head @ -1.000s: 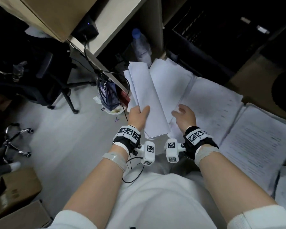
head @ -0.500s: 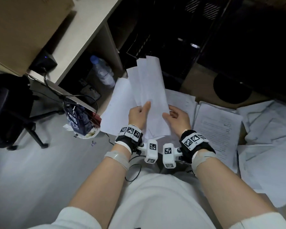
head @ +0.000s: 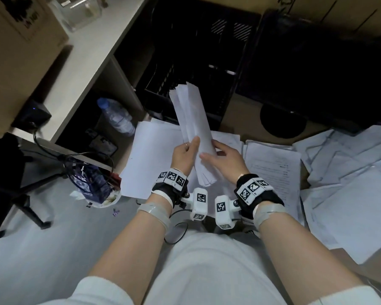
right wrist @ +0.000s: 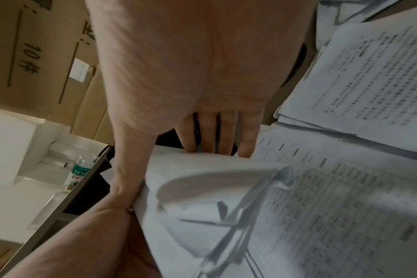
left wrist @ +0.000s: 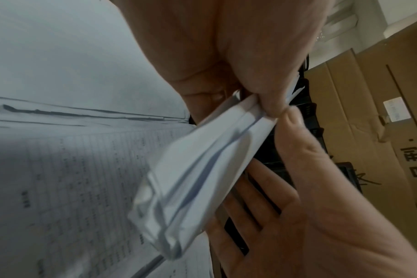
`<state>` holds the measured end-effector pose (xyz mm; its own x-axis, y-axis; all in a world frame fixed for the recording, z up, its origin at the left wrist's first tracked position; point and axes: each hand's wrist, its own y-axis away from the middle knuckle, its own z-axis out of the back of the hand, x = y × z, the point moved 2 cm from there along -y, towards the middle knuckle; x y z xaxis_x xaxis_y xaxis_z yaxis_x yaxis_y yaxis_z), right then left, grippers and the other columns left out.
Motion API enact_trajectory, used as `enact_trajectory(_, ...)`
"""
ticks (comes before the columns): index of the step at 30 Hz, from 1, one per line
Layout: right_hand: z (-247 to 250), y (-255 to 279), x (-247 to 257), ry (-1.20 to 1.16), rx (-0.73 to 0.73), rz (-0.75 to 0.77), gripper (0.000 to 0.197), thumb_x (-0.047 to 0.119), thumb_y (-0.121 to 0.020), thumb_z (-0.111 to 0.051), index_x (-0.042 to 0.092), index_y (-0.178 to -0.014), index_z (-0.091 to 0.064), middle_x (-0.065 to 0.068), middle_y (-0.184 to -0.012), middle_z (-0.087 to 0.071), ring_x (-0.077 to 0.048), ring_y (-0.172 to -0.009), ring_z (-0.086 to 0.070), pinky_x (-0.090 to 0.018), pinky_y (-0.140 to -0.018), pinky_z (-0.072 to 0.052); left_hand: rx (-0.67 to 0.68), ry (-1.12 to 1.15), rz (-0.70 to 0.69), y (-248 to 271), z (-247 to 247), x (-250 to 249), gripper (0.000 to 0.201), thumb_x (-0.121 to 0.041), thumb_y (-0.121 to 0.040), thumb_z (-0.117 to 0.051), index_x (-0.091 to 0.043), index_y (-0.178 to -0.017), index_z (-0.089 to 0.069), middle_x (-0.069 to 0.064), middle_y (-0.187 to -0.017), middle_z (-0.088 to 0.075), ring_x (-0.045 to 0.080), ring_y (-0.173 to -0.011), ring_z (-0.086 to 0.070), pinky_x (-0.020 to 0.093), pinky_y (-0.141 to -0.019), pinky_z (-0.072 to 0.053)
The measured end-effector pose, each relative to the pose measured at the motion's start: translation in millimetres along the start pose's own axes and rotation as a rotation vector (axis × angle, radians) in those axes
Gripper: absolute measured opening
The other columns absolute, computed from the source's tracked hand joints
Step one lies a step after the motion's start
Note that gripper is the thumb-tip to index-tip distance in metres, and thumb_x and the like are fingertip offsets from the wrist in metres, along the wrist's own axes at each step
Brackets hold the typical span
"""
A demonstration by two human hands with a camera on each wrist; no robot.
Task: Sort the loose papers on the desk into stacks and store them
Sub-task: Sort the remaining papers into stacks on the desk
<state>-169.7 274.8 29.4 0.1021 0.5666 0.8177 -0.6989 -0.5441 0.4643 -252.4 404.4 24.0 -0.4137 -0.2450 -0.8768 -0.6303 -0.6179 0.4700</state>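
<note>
A bundle of white papers [head: 193, 119], curled lengthwise, stands upright above the desk in the head view. My left hand [head: 190, 146] grips its lower left edge, thumb on the front. My right hand [head: 211, 150] holds the lower right side, thumb across the front and fingers behind. In the left wrist view the left thumb and fingers pinch the bundle [left wrist: 202, 178], with the right hand's fingers [left wrist: 262, 206] straight beside it. The right wrist view shows the right hand's straight fingers [right wrist: 214, 135] behind the bundle [right wrist: 214, 188]. Printed sheets [head: 273, 168] and blank sheets [head: 150, 159] lie on the desk below.
Loose papers [head: 350, 183] are strewn over the desk's right side. A black mesh file tray [head: 185, 69] stands behind the bundle. A water bottle [head: 117, 117] sits in a shelf nook at left, a cardboard box [head: 13, 40] above it. A plastic bag [head: 88, 186] is on the floor.
My right hand left the sheets on the desk and took hold of the bundle. The bundle rose, curled narrower and stands more upright. The head view swung to the right.
</note>
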Motion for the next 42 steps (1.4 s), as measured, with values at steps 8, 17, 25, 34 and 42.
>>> enact_trajectory(8,-2,0,5,0.006,0.099,0.042,0.071,0.047,-0.073,-0.082,0.030,-0.136,-0.054,0.023,-0.116,-0.060,0.000,-0.110,-0.056,-0.020,-0.093,-0.042,0.037,0.047,0.046,-7,0,2,0.050,-0.050,-0.094,-0.061,-0.007,-0.071,-0.054,0.009,-0.065,-0.049,0.019,-0.061,-0.048,0.030,-0.063,-0.042)
enact_trajectory(17,5,-12,-32,-0.119,-0.128,-0.045,0.042,0.040,-0.098,-0.054,0.011,-0.067,-0.048,-0.002,-0.062,-0.043,-0.016,-0.060,-0.039,-0.030,-0.063,-0.032,-0.111,-0.008,0.060,-8,14,23,0.027,-0.004,-0.090,-0.065,-0.013,-0.065,-0.060,-0.011,-0.052,-0.055,0.001,-0.043,-0.046,0.013,-0.048,-0.040)
enact_trajectory(25,1,-8,-36,-0.042,-0.074,-0.018,0.020,0.037,-0.084,-0.072,0.018,-0.088,-0.075,0.006,-0.086,-0.075,-0.016,-0.084,-0.071,-0.040,-0.082,-0.059,0.040,0.043,0.110,7,-2,18,0.018,-0.033,-0.085,-0.078,-0.017,-0.090,-0.071,-0.004,-0.083,-0.074,0.006,-0.069,-0.070,0.018,-0.064,-0.055)
enact_trajectory(34,13,-3,-65,0.033,-0.267,-0.256,0.040,0.031,-0.096,-0.056,0.006,-0.126,-0.061,-0.006,-0.129,-0.063,-0.028,-0.118,-0.059,-0.039,-0.104,-0.046,-0.150,-0.143,0.146,-2,13,49,0.009,-0.019,-0.087,-0.064,-0.016,-0.083,-0.072,0.005,-0.088,-0.076,0.030,-0.089,-0.071,0.042,-0.090,-0.057)
enact_trajectory(42,5,4,-88,0.157,-0.255,-0.369,0.043,0.034,-0.095,-0.057,0.007,-0.128,-0.061,-0.011,-0.132,-0.062,-0.032,-0.118,-0.057,-0.032,-0.092,-0.041,-0.179,-0.161,0.169,9,27,63,0.011,-0.014,-0.090,-0.062,-0.011,-0.094,-0.072,0.005,-0.097,-0.076,0.027,-0.098,-0.070,0.044,-0.097,-0.054)
